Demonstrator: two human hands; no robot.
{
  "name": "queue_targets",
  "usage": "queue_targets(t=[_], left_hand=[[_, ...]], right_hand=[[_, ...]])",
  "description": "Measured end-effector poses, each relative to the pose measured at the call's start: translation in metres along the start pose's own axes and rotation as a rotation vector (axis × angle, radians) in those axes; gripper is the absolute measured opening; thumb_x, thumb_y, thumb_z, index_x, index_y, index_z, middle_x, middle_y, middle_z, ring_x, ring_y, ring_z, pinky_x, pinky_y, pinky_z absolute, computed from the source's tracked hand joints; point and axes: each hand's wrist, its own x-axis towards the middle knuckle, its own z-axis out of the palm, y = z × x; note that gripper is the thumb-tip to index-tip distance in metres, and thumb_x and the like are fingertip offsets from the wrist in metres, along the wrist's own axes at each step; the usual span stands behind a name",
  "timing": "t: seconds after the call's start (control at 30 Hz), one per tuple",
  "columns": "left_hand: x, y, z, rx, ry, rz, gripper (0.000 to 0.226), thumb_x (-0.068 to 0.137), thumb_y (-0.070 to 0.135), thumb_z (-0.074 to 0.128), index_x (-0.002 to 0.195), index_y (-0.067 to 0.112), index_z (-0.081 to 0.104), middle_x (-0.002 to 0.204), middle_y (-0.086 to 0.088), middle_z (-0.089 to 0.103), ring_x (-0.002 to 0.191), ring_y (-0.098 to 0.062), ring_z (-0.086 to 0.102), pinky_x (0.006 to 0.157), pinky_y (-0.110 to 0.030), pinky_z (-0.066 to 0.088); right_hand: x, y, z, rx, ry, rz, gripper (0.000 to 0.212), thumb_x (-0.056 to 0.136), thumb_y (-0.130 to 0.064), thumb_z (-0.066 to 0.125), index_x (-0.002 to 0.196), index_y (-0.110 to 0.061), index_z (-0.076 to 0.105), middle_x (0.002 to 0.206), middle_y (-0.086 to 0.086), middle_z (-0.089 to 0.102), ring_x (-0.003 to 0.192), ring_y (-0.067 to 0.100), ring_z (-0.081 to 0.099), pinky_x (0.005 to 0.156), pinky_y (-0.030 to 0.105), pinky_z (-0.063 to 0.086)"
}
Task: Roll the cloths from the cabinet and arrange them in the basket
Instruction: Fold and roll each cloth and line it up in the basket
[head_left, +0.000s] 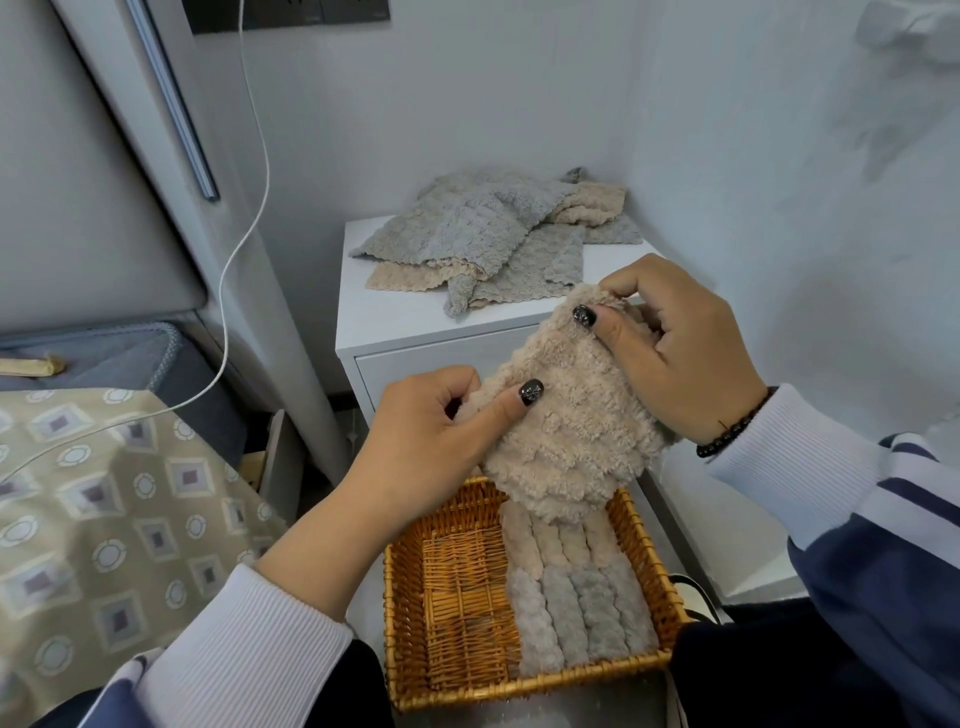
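Head view: both hands, left hand (431, 441) and right hand (675, 343), pinch a beige cloth (566, 431) mid-roll over the wicker basket (447, 691), which holds eight rolls (571, 587) on its right side; unrolled cloths (488, 234) remain on the cabinet (405, 317), so roughly half done.

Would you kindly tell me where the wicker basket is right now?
The wicker basket sits low at centre in the head view, below both hands and the beige cloth, before the white cabinet.
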Motion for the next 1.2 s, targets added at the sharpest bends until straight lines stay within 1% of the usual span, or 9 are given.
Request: queue_targets(t=[0.13,0.2,0.3,0.5,0.63,0.77,0.9,1.03,1.2], left_hand=[[0.003,-0.002,-0.001,0.004,0.013,-0.04,0.058,0.069,0.056,0.079,0.056,0.01,0.045,0.049,-0.008,0.045,0.046,-0.022,0.041,0.048,-0.031,0.033],[0.005,-0.001,-0.002,-0.028,-0.038,-0.081,0.056,0.06,0.058,0.085,0.072,0.013,0.054,0.065,-0.02,0.06,0.058,-0.036,0.056,0.053,-0.042,0.045],[0.005,0.001,-0.004,-0.11,-0.219,-0.186,0.066,0.052,0.054,0.083,0.107,0.027,0.057,0.085,-0.006,0.072,0.083,-0.031,0.069,0.077,-0.047,0.057],[0.001,0.007,0.006,-0.198,-0.376,-0.148,0.029,0.072,0.034,0.078,0.099,0.026,0.069,0.091,0.012,0.075,0.085,-0.001,0.07,0.072,-0.013,0.05],[0.0,0.007,0.005,-0.334,-0.312,-0.204,0.033,0.07,0.032,0.075,0.1,0.019,0.069,0.093,0.005,0.077,0.086,-0.011,0.073,0.07,-0.018,0.054],[0.001,0.004,0.002,-0.475,-0.162,-0.257,0.039,0.066,0.036,0.076,0.101,0.021,0.071,0.1,0.0,0.077,0.092,-0.018,0.074,0.072,-0.024,0.058],[0.003,0.003,-0.001,-0.589,-0.026,-0.3,0.041,0.064,0.039,0.077,0.101,0.022,0.071,0.102,-0.002,0.077,0.093,-0.02,0.074,0.071,-0.028,0.059],[0.006,0.002,-0.002,-0.568,0.069,-0.322,0.026,0.067,0.034,0.077,0.091,0.024,0.073,0.092,0.001,0.078,0.083,-0.016,0.075,0.061,-0.022,0.058],[0.009,-0.005,-0.006,-0.477,0.128,-0.342,0.038,0.065,0.038,0.078,0.098,0.02,0.071,0.093,0.005,0.077,0.085,-0.015,0.075,0.064,-0.023,0.058]], right_hand=[[0.0,-0.003,-0.001,0.016,-0.005,-0.046,0.01,0.091,-0.011,0.062,0.091,-0.001,0.062,0.082,0.004,0.056,0.072,0.002,0.044,0.069,0.006,0.034],[-0.001,-0.005,-0.001,0.055,-0.045,-0.081,0.01,0.09,-0.01,0.063,0.09,0.0,0.063,0.082,0.001,0.056,0.073,0.001,0.045,0.071,0.006,0.035],[-0.005,-0.011,0.002,0.11,-0.144,-0.124,0.012,0.088,-0.012,0.064,0.094,-0.002,0.065,0.087,-0.003,0.059,0.08,0.003,0.052,0.076,0.01,0.041],[-0.011,-0.025,0.011,0.179,-0.233,-0.191,0.015,0.085,-0.013,0.072,0.096,-0.006,0.066,0.088,-0.008,0.062,0.078,-0.009,0.053,0.075,0.006,0.041],[-0.007,-0.021,0.009,0.335,-0.129,0.073,0.014,0.087,-0.02,0.071,0.098,-0.022,0.061,0.083,-0.017,0.062,0.054,0.001,0.052,0.056,0.013,0.043],[-0.001,-0.014,0.009,0.615,-0.006,0.57,0.037,0.073,-0.044,0.073,0.101,-0.024,0.061,0.086,-0.01,0.067,0.08,0.014,0.067,0.076,0.029,0.054],[-0.01,-0.012,0.021,1.118,-0.31,0.994,0.047,0.066,-0.047,0.074,0.1,-0.015,0.071,0.104,0.009,0.073,0.097,0.027,0.07,0.085,0.04,0.057],[-0.02,-0.015,0.031,1.166,-0.454,0.988,0.058,0.056,-0.028,0.086,0.106,-0.008,0.068,0.106,0.011,0.073,0.098,0.024,0.071,0.079,0.034,0.059],[-0.017,-0.005,0.026,0.922,-0.332,0.913,0.049,0.055,-0.031,0.08,0.099,-0.012,0.07,0.099,0.007,0.075,0.09,0.021,0.073,0.078,0.034,0.059]])
